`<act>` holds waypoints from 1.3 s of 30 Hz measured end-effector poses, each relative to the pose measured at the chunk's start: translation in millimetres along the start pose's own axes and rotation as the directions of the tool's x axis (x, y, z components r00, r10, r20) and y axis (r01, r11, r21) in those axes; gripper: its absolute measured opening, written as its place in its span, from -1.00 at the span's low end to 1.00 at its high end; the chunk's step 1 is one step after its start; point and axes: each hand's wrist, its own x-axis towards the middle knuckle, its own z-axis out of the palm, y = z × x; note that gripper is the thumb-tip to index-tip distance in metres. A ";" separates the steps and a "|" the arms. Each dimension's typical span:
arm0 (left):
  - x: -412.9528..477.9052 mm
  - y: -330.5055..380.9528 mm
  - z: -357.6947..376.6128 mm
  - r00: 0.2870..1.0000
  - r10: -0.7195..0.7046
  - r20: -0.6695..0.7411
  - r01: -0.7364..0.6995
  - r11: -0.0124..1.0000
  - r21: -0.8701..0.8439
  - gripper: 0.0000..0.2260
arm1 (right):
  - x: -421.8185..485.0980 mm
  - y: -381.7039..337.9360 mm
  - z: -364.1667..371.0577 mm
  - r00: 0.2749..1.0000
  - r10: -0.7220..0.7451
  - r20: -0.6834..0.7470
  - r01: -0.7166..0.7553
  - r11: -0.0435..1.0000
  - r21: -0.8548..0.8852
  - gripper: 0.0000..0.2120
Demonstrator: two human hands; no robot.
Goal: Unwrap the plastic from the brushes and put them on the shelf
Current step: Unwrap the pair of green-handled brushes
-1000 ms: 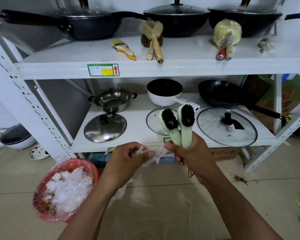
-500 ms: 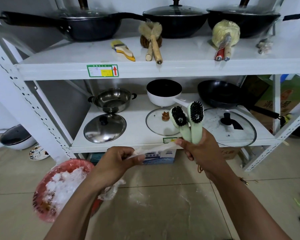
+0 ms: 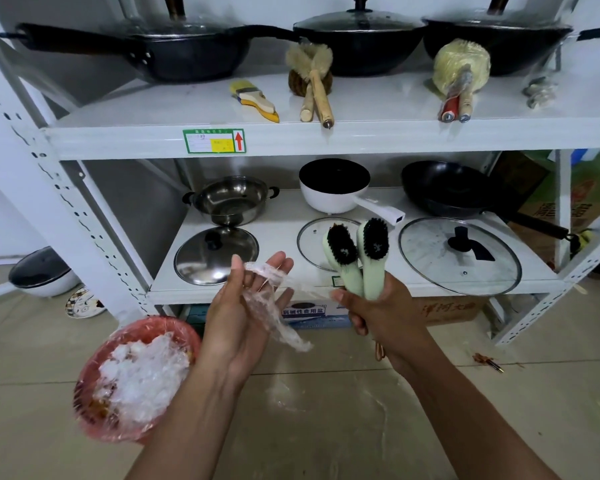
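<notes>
Right hand (image 3: 378, 315) fingers clamped on the handles of two green brushes (image 3: 342, 244), upright in front of the lower shelf (image 3: 281, 232). Left hand (image 3: 234, 327) palm up, fingers apart and straight, plastic wrap (image 3: 284, 332) draped over them.

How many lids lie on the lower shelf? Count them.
3: steel lid at left, small glass lid middle, partly behind the brushes, large glass lid at right.
</notes>
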 end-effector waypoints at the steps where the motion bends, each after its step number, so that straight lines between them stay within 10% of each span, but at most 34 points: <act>1: 0.2 -0.7 -0.1 1.000 -0.014 -0.015 0.013 0.997 -0.080 -0.58 | -0.4 0.6 3.3 1.000 0.009 0.009 -0.009 1.000 0.015 -0.77; 15: -9.3 -24.6 17.1 0.997 0.072 -0.018 -0.068 0.984 0.165 -0.70 | -15.2 -2.9 35.0 0.995 0.060 0.073 -0.071 0.986 0.151 -0.84; 30: -4.9 -21.0 16.9 0.988 0.150 -0.026 -0.152 0.982 -0.110 -0.39 | -17.5 -2.0 51.0 0.993 0.037 0.108 -0.043 0.997 0.056 -0.71; 35: -7.0 -23.2 10.7 0.990 0.135 -0.051 -0.135 0.991 0.013 -0.64 | -20.0 -1.5 56.6 0.993 0.035 0.109 -0.036 0.999 0.010 -0.78; 39: -15.2 -28.9 16.2 0.976 0.218 -0.011 -0.179 0.828 0.532 -0.74 | -18.1 -3.1 60.3 0.998 -0.034 -0.062 0.038 0.997 0.068 -0.83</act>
